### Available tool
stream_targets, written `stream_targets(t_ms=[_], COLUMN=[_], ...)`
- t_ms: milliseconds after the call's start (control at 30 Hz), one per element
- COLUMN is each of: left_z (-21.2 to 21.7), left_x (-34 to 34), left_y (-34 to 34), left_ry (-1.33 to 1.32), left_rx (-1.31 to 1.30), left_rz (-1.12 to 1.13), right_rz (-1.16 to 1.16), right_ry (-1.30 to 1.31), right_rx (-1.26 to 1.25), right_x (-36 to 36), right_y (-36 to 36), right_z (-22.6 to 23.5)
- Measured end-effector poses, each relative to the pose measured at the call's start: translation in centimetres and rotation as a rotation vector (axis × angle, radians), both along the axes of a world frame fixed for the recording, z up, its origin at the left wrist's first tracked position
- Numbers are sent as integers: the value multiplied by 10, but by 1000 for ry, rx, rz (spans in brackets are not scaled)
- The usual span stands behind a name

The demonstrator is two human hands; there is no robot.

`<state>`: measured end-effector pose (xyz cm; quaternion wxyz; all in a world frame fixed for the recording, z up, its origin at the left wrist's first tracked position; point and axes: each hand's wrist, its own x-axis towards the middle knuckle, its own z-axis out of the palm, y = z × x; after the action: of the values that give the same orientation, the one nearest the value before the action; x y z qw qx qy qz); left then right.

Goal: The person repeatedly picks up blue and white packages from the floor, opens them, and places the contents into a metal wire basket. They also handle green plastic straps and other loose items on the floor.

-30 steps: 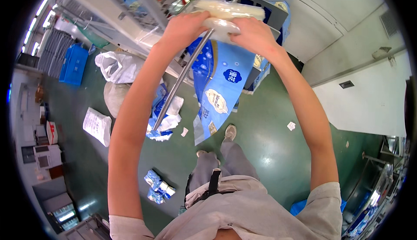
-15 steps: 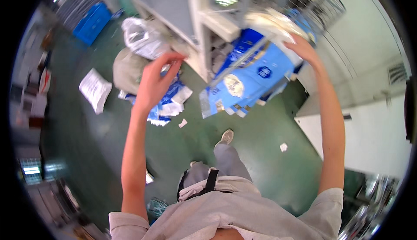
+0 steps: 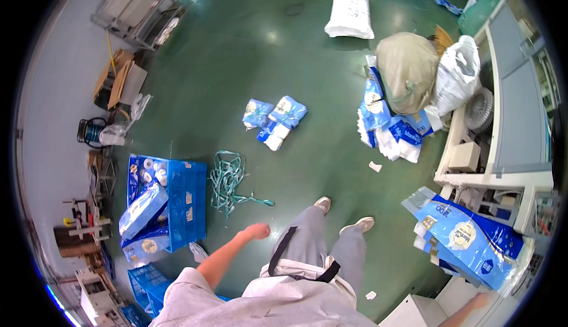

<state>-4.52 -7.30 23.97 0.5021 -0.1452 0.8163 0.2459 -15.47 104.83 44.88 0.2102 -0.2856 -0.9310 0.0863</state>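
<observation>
My left hand hangs over the green floor beside my leg. Its fingers look curled in, with nothing visible in them. At the lower right, my right hand is at the near end of a stack of blue printed plastic bags. The hand is small and smeared there, so its grip cannot be made out. The stack lies tilted against a white bench, its loose clear ends toward the floor.
A blue crate of blue packs stands left, beside a tangle of green strapping. Wrapped blue packs lie ahead. A beige sack, white bag and white packet sit farther right. The white bench borders the right.
My view has swung left, bringing the crate and floor packs in. My left hand has dropped from in front of the bench to beside my leg. My right hand remains by the bag stack.
</observation>
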Motion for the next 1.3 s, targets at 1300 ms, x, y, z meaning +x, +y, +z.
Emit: stream_targets(t_ms=[1300], left_z=[-645], left_x=[-315], left_y=[-237], left_ry=[723], left_rx=[-235], left_rz=[28], right_rz=[408], right_ry=[-676], right_rx=[-1427], right_x=[-2], right_y=[-850], right_z=[-820])
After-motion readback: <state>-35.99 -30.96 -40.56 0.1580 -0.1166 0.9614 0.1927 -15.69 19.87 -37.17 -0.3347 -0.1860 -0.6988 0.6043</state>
